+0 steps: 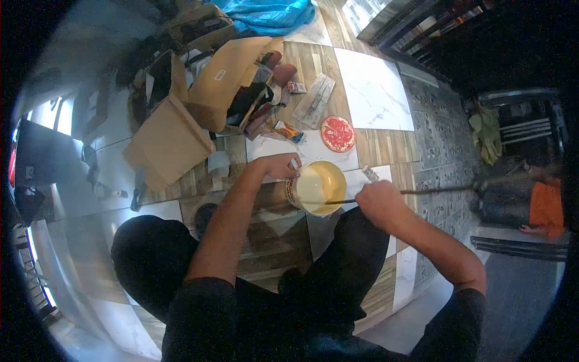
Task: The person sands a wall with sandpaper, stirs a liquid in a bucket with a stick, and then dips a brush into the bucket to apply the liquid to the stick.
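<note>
A white bucket point(291, 192) of creamy pale-yellow paint point(313, 186) stands on the tiled floor between my knees. My left hand point(279, 165) is closed on the bucket's rim at its far left side. In my right fist point(381, 205), to the right of the bucket, is a long thin dark stick point(434, 191). One end of the stick dips into the paint, and the other reaches far out to the right. Just beyond the bucket lies a round red lid point(338, 134) with pale smears on it.
Opened cardboard boxes point(226, 78) with mixed items stand at the back left, near a blue tarp point(265, 15). A clear flat packet point(315, 99) and a small colourful packet point(288, 131) lie on the floor. Another person in orange point(546, 208) is at the far right.
</note>
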`<state>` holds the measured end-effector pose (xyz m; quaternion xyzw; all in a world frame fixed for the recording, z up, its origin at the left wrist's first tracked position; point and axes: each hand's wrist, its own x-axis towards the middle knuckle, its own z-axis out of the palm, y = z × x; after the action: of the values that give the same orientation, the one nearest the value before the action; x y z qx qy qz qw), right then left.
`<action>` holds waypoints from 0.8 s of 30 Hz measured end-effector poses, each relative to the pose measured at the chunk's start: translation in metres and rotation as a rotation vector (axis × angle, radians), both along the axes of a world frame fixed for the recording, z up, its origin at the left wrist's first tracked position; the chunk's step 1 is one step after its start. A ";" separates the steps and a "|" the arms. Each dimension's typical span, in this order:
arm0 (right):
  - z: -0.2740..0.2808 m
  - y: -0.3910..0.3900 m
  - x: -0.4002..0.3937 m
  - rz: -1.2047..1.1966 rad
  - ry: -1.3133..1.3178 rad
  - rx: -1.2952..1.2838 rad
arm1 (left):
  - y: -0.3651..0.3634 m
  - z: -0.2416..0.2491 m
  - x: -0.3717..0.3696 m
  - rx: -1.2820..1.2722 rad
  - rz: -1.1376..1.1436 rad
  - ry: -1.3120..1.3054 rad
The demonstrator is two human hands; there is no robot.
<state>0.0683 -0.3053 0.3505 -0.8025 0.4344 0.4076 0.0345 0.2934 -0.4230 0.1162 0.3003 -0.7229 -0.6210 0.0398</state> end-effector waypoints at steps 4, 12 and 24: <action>0.016 -0.017 -0.001 -0.095 -0.272 -0.184 | 0.000 0.008 -0.001 -0.008 0.001 -0.040; 0.016 -0.008 0.007 0.015 -0.174 -0.092 | -0.002 -0.005 -0.009 -0.044 -0.030 -0.034; 0.007 -0.015 0.017 -0.038 -0.190 -0.139 | 0.001 0.007 -0.005 -0.023 -0.006 -0.049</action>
<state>0.0857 -0.3202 0.3572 -0.8296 0.4715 0.2979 0.0274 0.2886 -0.4224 0.1233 0.3128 -0.7316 -0.6052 0.0238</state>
